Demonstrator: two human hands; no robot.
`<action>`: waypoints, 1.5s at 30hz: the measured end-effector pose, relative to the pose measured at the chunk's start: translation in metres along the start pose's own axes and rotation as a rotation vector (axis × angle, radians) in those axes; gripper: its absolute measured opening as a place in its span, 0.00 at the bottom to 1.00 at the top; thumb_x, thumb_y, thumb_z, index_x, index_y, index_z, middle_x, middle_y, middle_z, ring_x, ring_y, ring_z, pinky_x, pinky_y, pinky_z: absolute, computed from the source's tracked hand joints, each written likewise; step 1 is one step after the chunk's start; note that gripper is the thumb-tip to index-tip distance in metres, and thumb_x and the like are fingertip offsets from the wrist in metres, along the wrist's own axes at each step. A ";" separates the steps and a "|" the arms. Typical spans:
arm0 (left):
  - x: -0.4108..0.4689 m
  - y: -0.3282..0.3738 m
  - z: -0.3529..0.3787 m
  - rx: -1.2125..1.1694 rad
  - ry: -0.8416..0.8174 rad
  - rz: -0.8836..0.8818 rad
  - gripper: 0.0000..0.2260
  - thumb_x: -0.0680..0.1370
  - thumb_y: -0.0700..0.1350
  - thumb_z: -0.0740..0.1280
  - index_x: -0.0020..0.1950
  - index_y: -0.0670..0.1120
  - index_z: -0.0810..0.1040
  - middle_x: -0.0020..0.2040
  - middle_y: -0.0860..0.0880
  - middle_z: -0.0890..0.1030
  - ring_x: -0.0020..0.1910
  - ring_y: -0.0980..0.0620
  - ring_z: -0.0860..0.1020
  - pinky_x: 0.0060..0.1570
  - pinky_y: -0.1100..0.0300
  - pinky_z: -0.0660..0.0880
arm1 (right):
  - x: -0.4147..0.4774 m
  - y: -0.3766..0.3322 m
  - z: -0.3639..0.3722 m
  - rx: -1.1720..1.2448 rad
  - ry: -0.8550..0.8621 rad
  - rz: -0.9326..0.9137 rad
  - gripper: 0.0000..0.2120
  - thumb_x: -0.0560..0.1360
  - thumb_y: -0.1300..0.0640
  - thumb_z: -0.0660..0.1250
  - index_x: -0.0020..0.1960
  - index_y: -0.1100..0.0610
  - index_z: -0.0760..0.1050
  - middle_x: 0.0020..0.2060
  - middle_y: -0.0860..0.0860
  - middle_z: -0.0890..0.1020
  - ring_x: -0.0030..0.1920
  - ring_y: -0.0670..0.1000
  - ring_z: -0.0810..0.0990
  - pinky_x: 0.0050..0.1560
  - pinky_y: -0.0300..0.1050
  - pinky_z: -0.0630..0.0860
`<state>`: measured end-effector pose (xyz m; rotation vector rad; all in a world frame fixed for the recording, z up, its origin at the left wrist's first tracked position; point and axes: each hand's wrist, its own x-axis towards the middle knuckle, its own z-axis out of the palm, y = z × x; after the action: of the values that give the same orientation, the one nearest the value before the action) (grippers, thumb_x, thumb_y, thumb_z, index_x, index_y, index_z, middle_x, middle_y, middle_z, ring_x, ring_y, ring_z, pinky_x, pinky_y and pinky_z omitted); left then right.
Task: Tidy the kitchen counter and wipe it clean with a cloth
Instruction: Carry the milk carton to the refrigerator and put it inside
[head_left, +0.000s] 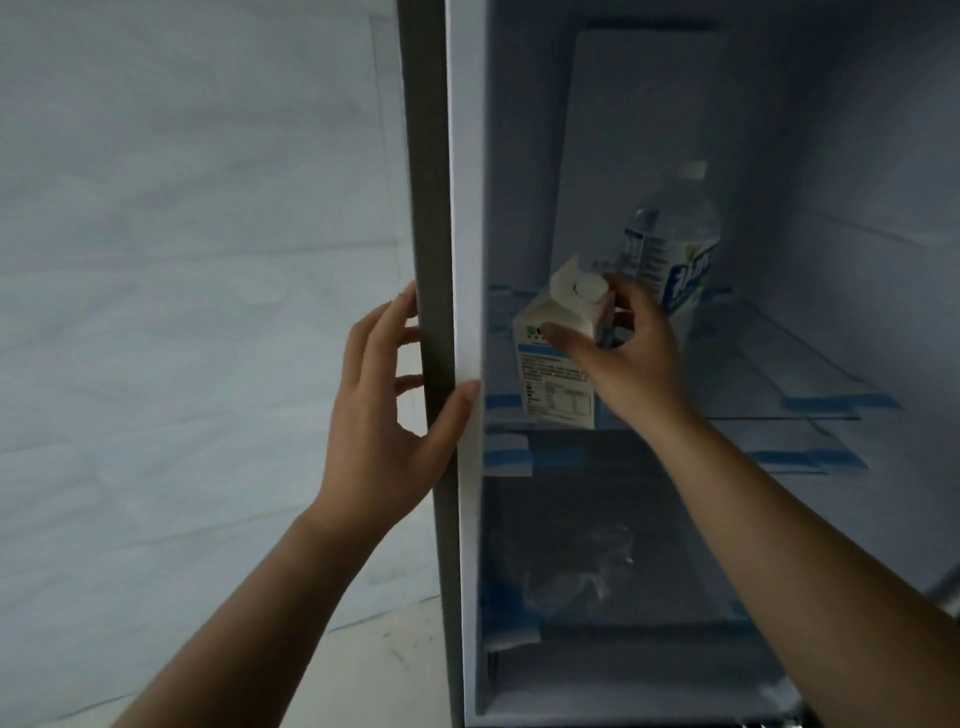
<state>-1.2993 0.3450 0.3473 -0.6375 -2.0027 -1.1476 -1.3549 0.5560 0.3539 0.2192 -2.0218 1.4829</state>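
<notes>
right hand (618, 343) grips carton (558, 358) on fridge shelf (779, 364); left hand (384, 395) clasps fridge edge (434, 260). tidying underway; wiping probably left, cloth unseen.

One view only, wide-angle camera on the person's head, facing forward and a touch downward, close up to the open fridge (644, 104), left hand (384, 400) and right hand (628, 358) mid-frame, close ahead, pale wall (182, 260) filling the left
</notes>
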 end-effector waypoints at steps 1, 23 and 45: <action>-0.001 0.000 0.002 -0.012 -0.002 -0.011 0.31 0.73 0.57 0.65 0.72 0.55 0.57 0.66 0.56 0.64 0.62 0.68 0.67 0.52 0.76 0.71 | 0.006 0.004 0.004 0.010 0.001 -0.010 0.23 0.63 0.49 0.77 0.53 0.43 0.71 0.48 0.37 0.76 0.45 0.27 0.74 0.39 0.21 0.69; -0.005 -0.010 0.014 -0.003 0.104 0.013 0.29 0.75 0.62 0.61 0.73 0.55 0.59 0.64 0.59 0.67 0.64 0.56 0.71 0.55 0.66 0.76 | 0.042 0.070 0.025 -0.011 -0.120 -0.015 0.37 0.66 0.51 0.75 0.70 0.44 0.61 0.64 0.48 0.69 0.62 0.45 0.70 0.64 0.38 0.69; -0.004 -0.014 0.016 -0.114 0.095 0.010 0.28 0.75 0.62 0.62 0.72 0.58 0.59 0.63 0.57 0.68 0.64 0.56 0.70 0.57 0.66 0.74 | 0.035 0.064 0.021 -0.061 -0.092 0.027 0.36 0.67 0.53 0.75 0.68 0.39 0.61 0.56 0.41 0.72 0.54 0.34 0.71 0.60 0.47 0.74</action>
<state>-1.3120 0.3523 0.3316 -0.6373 -1.8623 -1.2690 -1.4207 0.5672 0.3185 0.2398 -2.1482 1.4493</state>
